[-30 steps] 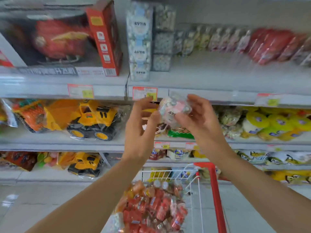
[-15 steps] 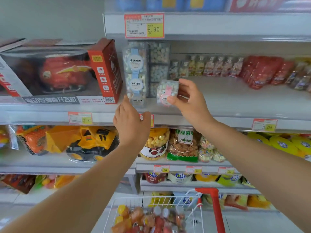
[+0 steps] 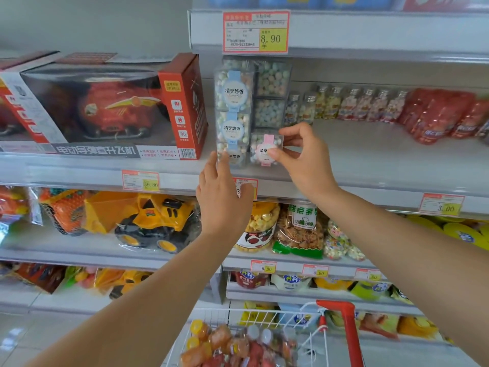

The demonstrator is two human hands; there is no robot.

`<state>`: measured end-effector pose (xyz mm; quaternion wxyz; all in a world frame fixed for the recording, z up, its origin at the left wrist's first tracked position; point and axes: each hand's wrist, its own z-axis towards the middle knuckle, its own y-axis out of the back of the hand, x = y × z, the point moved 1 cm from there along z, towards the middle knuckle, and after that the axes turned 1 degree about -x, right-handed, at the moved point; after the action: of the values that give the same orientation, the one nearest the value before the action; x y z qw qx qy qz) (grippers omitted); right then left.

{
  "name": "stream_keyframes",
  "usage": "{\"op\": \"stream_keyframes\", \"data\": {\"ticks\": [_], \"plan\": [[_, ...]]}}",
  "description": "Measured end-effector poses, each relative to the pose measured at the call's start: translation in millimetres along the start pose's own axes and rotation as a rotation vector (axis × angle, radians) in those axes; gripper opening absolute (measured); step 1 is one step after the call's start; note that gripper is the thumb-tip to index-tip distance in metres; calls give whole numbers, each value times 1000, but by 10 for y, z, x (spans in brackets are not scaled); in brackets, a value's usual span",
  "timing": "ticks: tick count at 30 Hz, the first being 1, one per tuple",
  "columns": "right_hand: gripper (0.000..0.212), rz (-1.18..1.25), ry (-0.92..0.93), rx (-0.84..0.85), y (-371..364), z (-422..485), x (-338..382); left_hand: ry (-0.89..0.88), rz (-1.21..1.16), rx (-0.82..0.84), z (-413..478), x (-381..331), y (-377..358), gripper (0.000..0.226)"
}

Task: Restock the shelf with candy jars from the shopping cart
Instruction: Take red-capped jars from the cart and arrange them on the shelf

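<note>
— So, where's the pink-label jar (image 3: 260,151)?
— On the shelf (image 3: 370,160), just beside the blue-label stack (image 3: 232,109); the right hand (image 3: 304,165) pinches it between thumb and fingers.
— And the left hand (image 3: 225,202)?
— Fingers straight, touching the stack's bottom jar.

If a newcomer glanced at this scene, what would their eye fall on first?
Probably the right hand pinching a pink-labelled candy jar at the front edge of the shelf, beside a stack of blue-labelled jars, with the left hand open just below that stack. Next, the big red toy box to the left and the red cart handle at the bottom.
</note>
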<state>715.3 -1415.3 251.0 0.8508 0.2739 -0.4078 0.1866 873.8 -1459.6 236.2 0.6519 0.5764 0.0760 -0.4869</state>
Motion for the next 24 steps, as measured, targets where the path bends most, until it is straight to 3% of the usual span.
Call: {"op": "stream_keyframes", "data": {"ticks": [15,17,20,22,24], "plan": [[33,-130,65,-30,-38,-67,-75,-51,-28,17,-13,96,-24,65],[37,-174,108,-101,-25,-142,-12,-72,-44,-26,-64,139,-8,61],[24,-103,190,-168,-52,-436,170,-131,-58,-170,-222,312,61,45],[13,-15,176,-93,-161,-747,251,-110,-69,-172,-395,545,83,33],[5,49,95,51,-343,-1111,199,-18,-77,-68,-624,860,59,24]]}}
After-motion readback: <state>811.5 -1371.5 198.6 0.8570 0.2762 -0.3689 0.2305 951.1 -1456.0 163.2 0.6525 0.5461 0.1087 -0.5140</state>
